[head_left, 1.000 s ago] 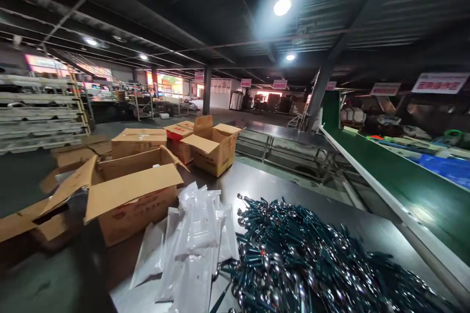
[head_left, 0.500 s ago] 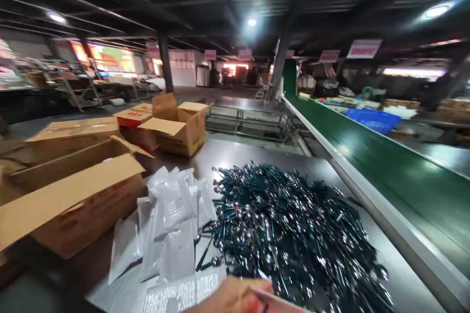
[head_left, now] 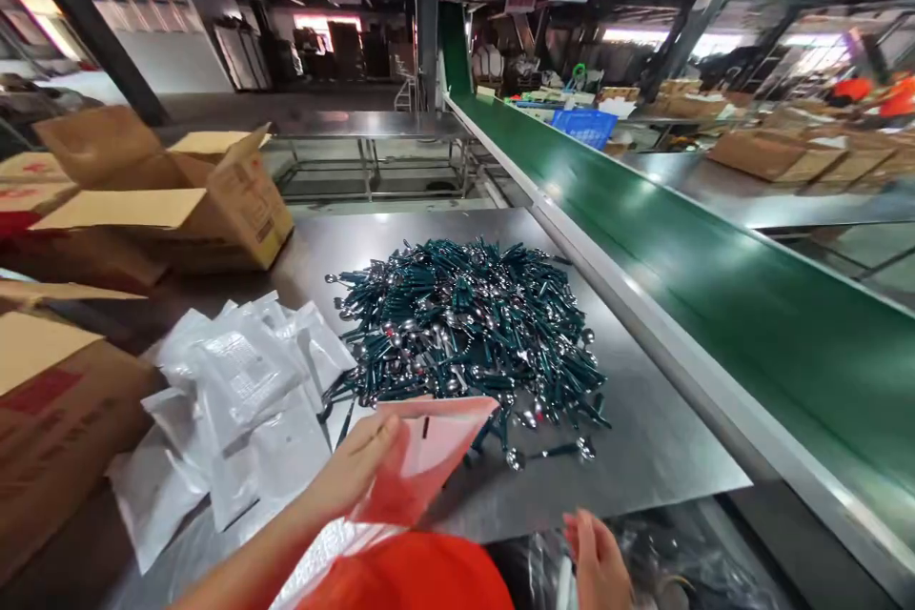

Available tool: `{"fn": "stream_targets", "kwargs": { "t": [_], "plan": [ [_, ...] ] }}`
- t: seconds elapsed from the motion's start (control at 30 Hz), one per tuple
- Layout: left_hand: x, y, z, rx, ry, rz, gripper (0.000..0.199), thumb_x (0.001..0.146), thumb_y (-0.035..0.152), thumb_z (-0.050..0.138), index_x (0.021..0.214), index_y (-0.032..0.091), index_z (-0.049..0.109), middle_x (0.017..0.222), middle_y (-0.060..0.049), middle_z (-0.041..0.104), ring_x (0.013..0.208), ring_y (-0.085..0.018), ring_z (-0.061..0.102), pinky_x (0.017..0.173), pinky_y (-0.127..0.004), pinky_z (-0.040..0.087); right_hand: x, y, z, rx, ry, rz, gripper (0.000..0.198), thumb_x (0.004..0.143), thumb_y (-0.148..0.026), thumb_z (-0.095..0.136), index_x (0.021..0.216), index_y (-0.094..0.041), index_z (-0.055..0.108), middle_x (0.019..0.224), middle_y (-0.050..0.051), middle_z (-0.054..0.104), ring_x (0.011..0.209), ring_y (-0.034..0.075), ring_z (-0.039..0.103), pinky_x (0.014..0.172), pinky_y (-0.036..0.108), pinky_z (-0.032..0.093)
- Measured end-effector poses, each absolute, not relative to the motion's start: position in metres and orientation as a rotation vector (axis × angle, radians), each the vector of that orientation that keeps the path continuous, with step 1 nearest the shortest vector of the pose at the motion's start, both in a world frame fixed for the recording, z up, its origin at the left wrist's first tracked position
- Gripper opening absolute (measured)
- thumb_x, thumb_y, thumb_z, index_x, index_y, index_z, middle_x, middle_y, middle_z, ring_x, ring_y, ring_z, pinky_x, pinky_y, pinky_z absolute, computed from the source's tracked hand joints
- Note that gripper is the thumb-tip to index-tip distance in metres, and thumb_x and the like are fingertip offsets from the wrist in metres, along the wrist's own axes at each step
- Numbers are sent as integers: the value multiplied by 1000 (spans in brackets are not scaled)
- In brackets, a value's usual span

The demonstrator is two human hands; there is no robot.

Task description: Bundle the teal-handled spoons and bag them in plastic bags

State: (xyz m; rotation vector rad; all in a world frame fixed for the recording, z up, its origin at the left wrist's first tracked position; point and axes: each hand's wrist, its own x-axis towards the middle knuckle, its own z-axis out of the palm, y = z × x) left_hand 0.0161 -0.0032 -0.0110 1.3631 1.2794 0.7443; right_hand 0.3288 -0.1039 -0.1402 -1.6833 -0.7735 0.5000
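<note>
Left hand [head_left: 357, 472] gripping a pouch [head_left: 421, 457] at its upper edge, fingers over the front, pouch tilted above the near edge of the table [head_left: 643, 438]. Right hand [head_left: 597, 562] low at the table's front edge, fingers spread, holding nothing. Just beyond the pouch, a heap of spoons [head_left: 464, 329] with dark green handles. Left of the heap, white bags [head_left: 243, 391] piled loosely; further left, open boxes [head_left: 178, 200]. Green belt [head_left: 679, 267] along the right
</note>
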Motion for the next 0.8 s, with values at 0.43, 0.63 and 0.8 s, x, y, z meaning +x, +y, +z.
{"fn": "stream_targets", "kwargs": {
  "t": [0.43, 0.63, 0.8],
  "plan": [
    [14, 13, 18, 1785, 905, 927, 50, 93, 58, 48, 97, 20, 80, 87, -11, 77, 79, -21, 70, 71, -27, 50, 263, -16, -7, -964, -1744, 488, 22, 90, -29, 62, 105, -30, 78, 89, 2, 80, 74, 19, 76, 66, 22, 60],
    [-5, 20, 45, 1915, 627, 850, 40, 99, 42, 45, 104, 22, 80, 83, -13, 79, 67, -19, 71, 60, -26, 47, 279, -7, 18, -772, -1789, 735, 24, 87, -24, 61, 96, -34, 80, 80, 2, 79, 63, 21, 73, 58, 30, 60],
    [-5, 18, 69, 2042, 569, 791, 53, 101, 38, 31, 95, 20, 80, 81, -14, 76, 66, -21, 67, 61, -31, 46, 283, -10, 16, -762, -1764, 859, 31, 94, -33, 50, 90, -30, 81, 82, 4, 77, 70, 22, 72, 61, 31, 58]
  ]
}}
